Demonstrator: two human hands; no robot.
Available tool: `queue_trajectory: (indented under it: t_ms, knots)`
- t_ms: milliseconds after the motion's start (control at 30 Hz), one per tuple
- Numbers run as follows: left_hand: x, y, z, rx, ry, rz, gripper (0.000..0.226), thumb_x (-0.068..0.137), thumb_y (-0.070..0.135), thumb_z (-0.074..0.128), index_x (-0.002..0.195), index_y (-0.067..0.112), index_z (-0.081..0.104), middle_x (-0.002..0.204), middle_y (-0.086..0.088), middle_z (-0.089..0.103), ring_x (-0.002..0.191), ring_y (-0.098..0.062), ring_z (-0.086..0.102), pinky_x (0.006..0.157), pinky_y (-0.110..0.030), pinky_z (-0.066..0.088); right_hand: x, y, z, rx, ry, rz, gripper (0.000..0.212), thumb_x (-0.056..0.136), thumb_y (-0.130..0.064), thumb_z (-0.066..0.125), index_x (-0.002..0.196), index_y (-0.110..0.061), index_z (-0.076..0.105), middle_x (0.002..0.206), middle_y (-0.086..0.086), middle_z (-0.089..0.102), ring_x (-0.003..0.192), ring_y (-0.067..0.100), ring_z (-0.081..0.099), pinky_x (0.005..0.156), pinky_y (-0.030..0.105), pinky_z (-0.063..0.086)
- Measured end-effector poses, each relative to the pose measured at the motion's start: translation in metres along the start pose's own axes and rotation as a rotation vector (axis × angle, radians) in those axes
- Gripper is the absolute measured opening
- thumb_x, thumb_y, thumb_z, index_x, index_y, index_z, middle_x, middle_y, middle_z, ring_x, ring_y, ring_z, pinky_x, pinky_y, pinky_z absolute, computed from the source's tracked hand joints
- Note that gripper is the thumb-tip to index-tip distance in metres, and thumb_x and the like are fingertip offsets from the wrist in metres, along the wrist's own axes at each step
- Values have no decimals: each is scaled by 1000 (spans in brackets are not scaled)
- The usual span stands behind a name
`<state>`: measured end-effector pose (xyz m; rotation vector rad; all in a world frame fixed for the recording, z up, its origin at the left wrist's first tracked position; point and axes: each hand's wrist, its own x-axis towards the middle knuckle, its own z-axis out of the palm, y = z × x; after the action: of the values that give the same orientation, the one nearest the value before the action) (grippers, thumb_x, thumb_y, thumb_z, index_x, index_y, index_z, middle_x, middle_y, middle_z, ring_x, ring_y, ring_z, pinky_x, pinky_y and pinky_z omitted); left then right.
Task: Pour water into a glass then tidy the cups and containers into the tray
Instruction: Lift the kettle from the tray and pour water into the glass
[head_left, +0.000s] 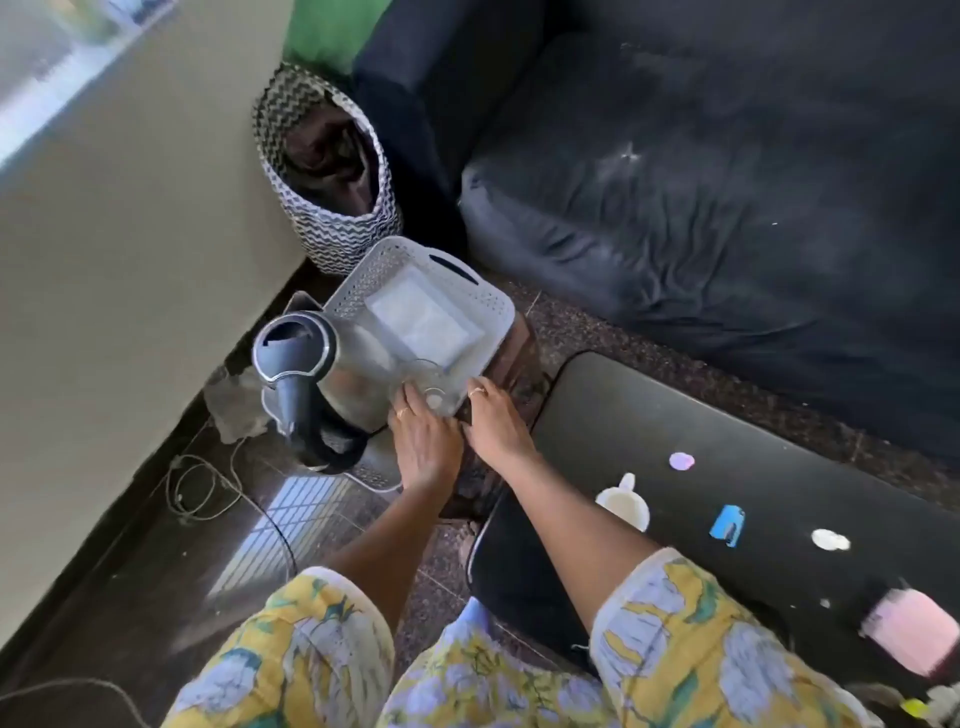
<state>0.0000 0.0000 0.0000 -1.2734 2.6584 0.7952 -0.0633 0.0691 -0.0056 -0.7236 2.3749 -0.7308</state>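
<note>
Glass (432, 385) at near corner of grey tray (387, 255), left hand (425, 439) curled round its side, right hand (494, 423) opposite, grip too blurred to tell, kettle (306, 358) alongside.

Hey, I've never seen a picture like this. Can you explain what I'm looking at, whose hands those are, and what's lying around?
There is no machine: the grip is a person's own bare hands. The single picture comes from a camera worn on their head, looking down. The left hand and right hand sit on either side of a clear glass at the near edge of a white perforated tray. It is too blurred to tell whether they clasp it. An electric kettle stands beside the tray. On the black table are a white cup and a pink container.
</note>
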Motion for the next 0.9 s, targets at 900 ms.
queue_trajectory:
  t_ms: [900]
  knots:
    - [-3, 0, -6, -418, 195, 235, 63, 79, 21, 25, 139, 1, 32, 139, -21, 36, 129, -27, 36, 110, -25, 25, 5, -7, -7, 205, 513, -105, 76, 63, -35, 78, 123, -12, 39, 122, 10, 50, 113, 29, 43, 91, 32, 40]
